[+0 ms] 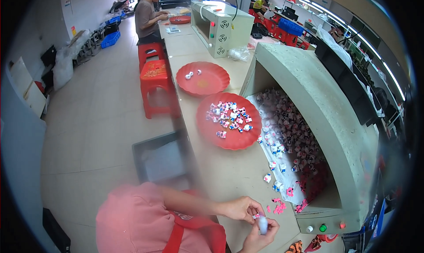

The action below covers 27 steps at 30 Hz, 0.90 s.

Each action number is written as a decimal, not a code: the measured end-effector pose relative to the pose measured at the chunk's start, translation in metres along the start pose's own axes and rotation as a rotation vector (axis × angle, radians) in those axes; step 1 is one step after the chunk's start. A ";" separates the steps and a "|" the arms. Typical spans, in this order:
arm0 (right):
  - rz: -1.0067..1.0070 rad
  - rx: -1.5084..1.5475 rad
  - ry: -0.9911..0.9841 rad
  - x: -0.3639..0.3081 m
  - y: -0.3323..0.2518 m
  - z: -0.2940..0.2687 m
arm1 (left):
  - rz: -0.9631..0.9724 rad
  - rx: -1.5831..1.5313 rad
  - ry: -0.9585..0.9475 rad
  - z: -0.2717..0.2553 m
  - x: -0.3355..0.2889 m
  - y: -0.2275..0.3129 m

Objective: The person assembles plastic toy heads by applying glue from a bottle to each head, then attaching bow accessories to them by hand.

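Head view: a pale rounded piece [263,225], long axis running up the frame, sits lower centre, gripped by the right hand [257,240]; the left hand [240,208] pinches at its upper left. Pink bits [279,207] lie just up-right on the bench [221,167]. The apron's [201,231] mark is unreadable.

On our tabletop [236,171], one tray [207,131] sits before another [212,78]; right of them, a box [318,85] contains figurines [304,140]. Stools [154,78] stand left; loose pieces [278,207] lie just beyond our hands [239,208].
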State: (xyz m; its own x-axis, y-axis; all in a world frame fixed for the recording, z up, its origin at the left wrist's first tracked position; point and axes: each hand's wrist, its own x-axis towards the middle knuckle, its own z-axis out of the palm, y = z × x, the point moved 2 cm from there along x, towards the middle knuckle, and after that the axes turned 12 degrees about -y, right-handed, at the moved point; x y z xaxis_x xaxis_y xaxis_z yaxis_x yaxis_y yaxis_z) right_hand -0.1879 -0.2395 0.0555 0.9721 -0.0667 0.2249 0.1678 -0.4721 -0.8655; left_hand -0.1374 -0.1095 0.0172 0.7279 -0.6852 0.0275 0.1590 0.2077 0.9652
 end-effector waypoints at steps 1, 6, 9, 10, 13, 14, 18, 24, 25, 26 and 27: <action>0.098 0.122 -0.010 0.000 0.008 -0.006 | -0.012 -0.142 -0.049 0.003 -0.002 0.003; 0.294 0.441 0.030 0.013 0.019 -0.017 | 0.033 -0.256 -0.133 -0.014 -0.003 0.022; 0.363 0.514 0.036 0.015 0.015 -0.019 | -0.035 -0.369 -0.043 -0.022 -0.006 0.036; 0.349 0.583 0.092 0.018 0.006 -0.021 | -0.020 -0.416 -0.053 -0.026 -0.005 0.030; 0.449 0.651 0.101 0.007 0.014 -0.028 | -0.021 -0.487 -0.103 -0.031 0.002 0.013; 0.356 0.661 0.109 0.003 0.020 -0.030 | 0.037 -0.489 -0.086 -0.031 0.006 0.010; 0.218 0.666 0.153 -0.013 0.020 -0.038 | -0.167 -0.462 0.017 -0.018 0.014 0.012; 0.263 0.700 0.196 -0.022 0.030 -0.029 | -0.051 -0.321 0.001 -0.016 0.017 -0.014; 0.271 0.696 0.210 -0.023 0.032 -0.029 | -0.051 -0.344 -0.006 -0.014 0.017 -0.012; 0.269 0.693 0.212 -0.022 0.032 -0.029 | -0.049 -0.365 -0.010 -0.014 0.018 -0.010; 0.276 0.678 0.232 -0.021 0.033 -0.029 | -0.046 -0.366 -0.012 -0.015 0.019 -0.010</action>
State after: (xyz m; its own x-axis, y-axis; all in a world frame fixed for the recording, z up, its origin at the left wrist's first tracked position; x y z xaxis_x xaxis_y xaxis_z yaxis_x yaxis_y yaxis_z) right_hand -0.2077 -0.2792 0.0352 0.9466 -0.3220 -0.0163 0.0603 0.2264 -0.9722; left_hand -0.1150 -0.1142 0.0044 0.7071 -0.7071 -0.0086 0.4212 0.4114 0.8083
